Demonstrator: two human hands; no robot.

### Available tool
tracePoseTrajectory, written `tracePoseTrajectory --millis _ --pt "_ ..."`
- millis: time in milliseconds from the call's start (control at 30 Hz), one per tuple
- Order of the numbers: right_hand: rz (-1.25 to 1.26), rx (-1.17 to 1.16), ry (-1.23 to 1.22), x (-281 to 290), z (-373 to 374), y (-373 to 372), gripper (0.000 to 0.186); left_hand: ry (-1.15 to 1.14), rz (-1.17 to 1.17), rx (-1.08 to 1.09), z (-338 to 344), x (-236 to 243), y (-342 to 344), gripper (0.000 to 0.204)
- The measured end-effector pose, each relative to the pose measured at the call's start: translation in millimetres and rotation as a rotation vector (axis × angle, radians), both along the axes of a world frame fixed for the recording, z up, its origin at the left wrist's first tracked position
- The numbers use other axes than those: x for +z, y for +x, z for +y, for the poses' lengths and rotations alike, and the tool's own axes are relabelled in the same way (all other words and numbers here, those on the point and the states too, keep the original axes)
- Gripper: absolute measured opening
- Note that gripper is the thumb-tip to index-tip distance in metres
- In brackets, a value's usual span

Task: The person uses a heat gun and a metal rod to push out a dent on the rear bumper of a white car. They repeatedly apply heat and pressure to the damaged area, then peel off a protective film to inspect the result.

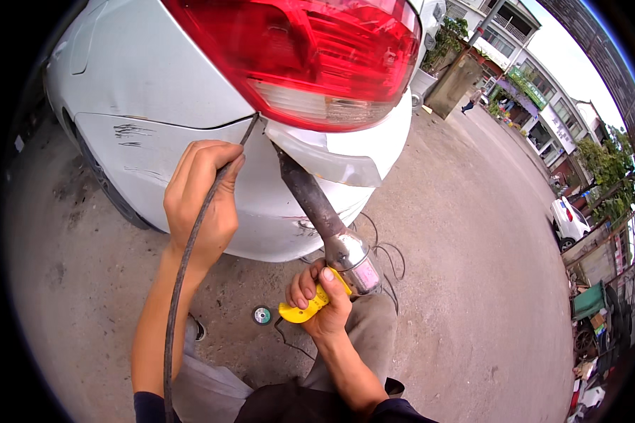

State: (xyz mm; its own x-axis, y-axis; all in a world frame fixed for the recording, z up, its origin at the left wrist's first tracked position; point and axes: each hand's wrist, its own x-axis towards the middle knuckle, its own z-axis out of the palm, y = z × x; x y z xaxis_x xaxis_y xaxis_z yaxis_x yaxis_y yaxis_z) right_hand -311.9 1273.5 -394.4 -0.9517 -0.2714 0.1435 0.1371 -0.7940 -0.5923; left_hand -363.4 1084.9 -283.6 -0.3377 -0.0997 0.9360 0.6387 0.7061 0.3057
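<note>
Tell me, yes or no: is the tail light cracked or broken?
No: the red tail light looks whole, while the white bumper below it bears dark scuff marks.

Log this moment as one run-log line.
left hand: feeds thin dark rod to white car bumper seam | right hand: grips yellow-handled heat gun, nozzle at seam

left hand (203,204) gripping rod (190,261), right hand (322,299) gripping heat gun (328,236)

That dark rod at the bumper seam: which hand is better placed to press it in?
Left. The left hand already pinches the rod near the seam; the right hand grips the heat gun.
</note>
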Motion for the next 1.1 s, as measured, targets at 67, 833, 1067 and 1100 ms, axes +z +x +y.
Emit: tracePoseTrajectory --millis 67,833,1067,1100 --pt "-0.046 0.014 -0.005 1.6 5.7 1.7 0.022 0.01 -0.022 0.006 9.7 5.6 0.8 0.01" --pt "0.033 -0.017 -0.009 9.7 5.3 -2.3 0.024 0.004 0.195 0.001 6.1 -12.6 -4.2 0.025" --pt "0.044 0.001 -0.045 7.8 5.6 -4.5 0.024 -0.021 0.257 0.049 10.8 -10.1 -8.5 0.027" --pt "0.044 0.0 -0.046 7.4 5.5 -4.4 0.024 -0.02 0.258 0.048 10.4 -9.7 -8.8 0.027"
